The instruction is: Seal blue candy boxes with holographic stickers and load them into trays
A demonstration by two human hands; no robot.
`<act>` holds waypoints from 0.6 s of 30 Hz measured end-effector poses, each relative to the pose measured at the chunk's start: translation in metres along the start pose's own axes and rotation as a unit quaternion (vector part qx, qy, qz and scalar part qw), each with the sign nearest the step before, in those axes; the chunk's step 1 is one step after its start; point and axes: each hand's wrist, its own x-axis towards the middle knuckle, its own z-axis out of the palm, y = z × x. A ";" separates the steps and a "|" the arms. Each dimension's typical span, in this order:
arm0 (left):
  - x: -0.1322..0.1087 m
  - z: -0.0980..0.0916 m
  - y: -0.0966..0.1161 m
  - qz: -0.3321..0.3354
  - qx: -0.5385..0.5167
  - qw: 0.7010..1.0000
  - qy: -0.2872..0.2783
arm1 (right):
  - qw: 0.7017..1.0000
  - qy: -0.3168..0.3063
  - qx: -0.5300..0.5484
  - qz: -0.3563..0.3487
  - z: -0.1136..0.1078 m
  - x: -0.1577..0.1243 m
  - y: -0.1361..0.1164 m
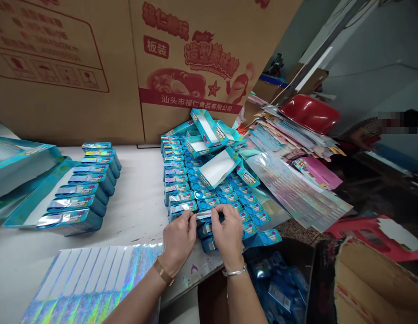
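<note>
My left hand (177,238) and my right hand (228,234) meet over one small blue box (204,217) at the near end of a packed pile of little blue boxes (195,180). Both hands pinch its top, fingers curled. Open empty blue cartons (218,166) lie tilted on top of the pile. A row of closed blue boxes with shiny labels (83,189) stands to the left on the white table (141,198).
A holographic sticker sheet (90,279) lies at the near table edge; more holographic sheets (296,189) and printed papers spread to the right. Large cardboard cartons (195,58) wall the back. A bin of blue boxes (279,283) sits below, beside a cardboard box (370,279).
</note>
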 end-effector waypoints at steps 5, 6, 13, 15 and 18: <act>0.002 -0.001 0.001 -0.001 0.010 1.000 -0.005 | 1.000 -0.003 0.000 -0.006 0.000 0.000 0.000; 0.002 0.000 0.001 -0.001 0.012 1.000 -0.005 | 1.000 -0.003 -0.001 -0.008 0.000 0.000 0.000; 0.001 0.008 0.002 0.008 0.022 1.000 0.004 | 0.999 -0.020 -0.032 -0.031 0.003 0.001 0.000; 0.001 0.011 0.002 0.008 0.021 1.000 0.009 | 0.999 -0.023 -0.029 -0.033 0.003 0.001 0.000; 0.001 0.013 0.003 0.001 0.023 1.000 0.009 | 1.000 -0.012 -0.011 -0.016 0.005 0.001 0.001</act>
